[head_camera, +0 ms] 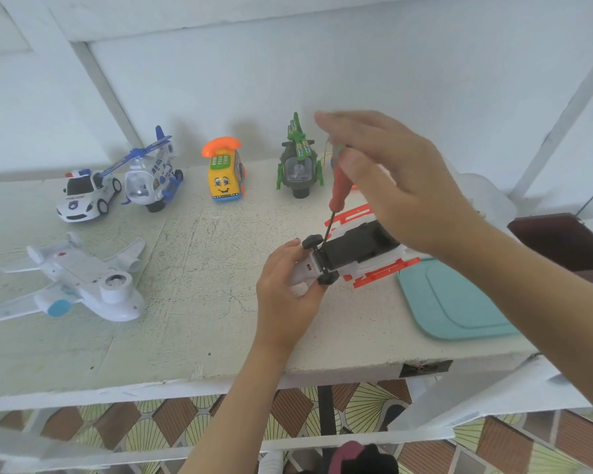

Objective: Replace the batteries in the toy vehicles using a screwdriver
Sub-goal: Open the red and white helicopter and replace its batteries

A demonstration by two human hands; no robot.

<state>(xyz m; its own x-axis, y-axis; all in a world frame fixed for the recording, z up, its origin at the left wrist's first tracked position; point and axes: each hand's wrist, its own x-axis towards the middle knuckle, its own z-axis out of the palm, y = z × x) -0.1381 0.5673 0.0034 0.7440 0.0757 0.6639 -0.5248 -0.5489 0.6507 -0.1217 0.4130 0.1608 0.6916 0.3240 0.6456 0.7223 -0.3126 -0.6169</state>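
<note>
right hand hides screwdriver top

Left hand grips an upturned toy. Right hand above it pinches a screwdriver, tip beside the left fingertips.

Screwdriver top (partly) behind right hand

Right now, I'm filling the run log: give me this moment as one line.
left hand: grips upturned red-and-white toy | right hand: holds screwdriver | tip: at toy's underside
</note>
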